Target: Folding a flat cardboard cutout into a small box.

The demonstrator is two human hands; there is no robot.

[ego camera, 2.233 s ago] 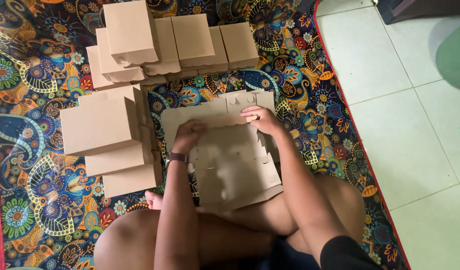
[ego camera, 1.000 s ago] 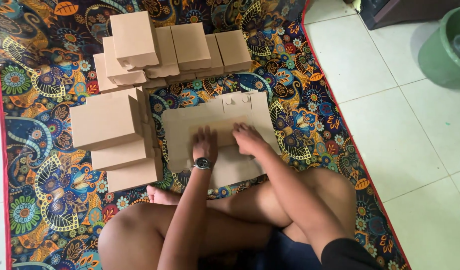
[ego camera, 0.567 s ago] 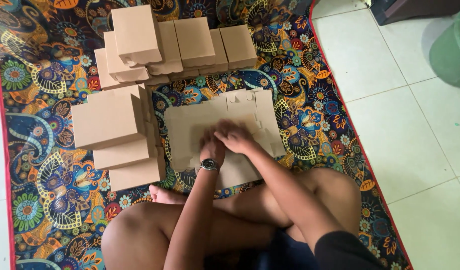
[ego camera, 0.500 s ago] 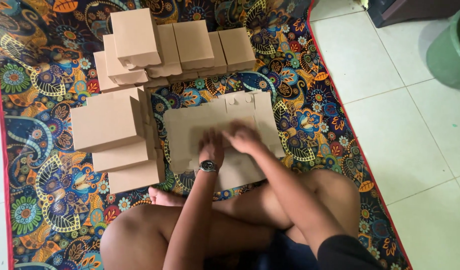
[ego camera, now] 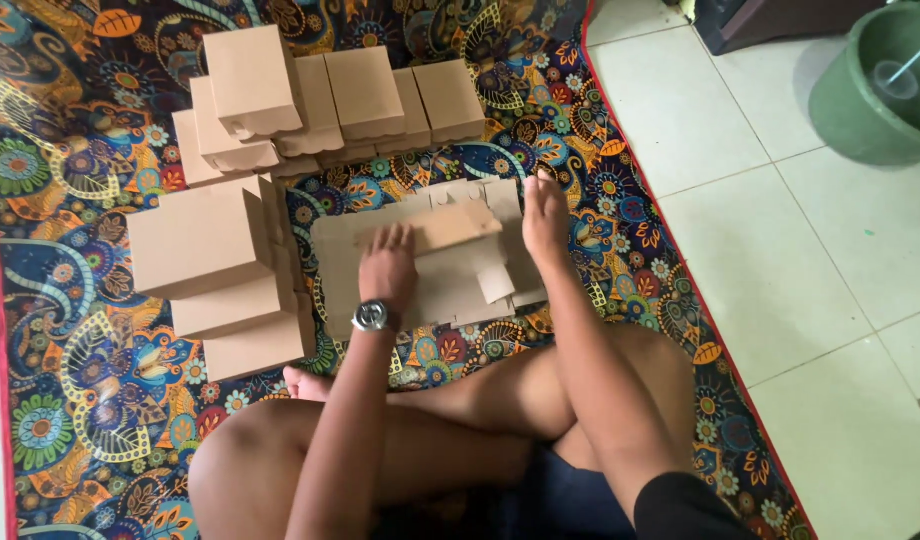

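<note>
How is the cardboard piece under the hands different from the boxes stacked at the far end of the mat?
The cardboard piece lies flat and unfolded on the mat, tabs and flaps showing; the far boxes are folded into closed blocks. The piece is pressed by the left hand and right hand; the boxes sit untouched, piled on each other. Both are plain brown cardboard.
</note>
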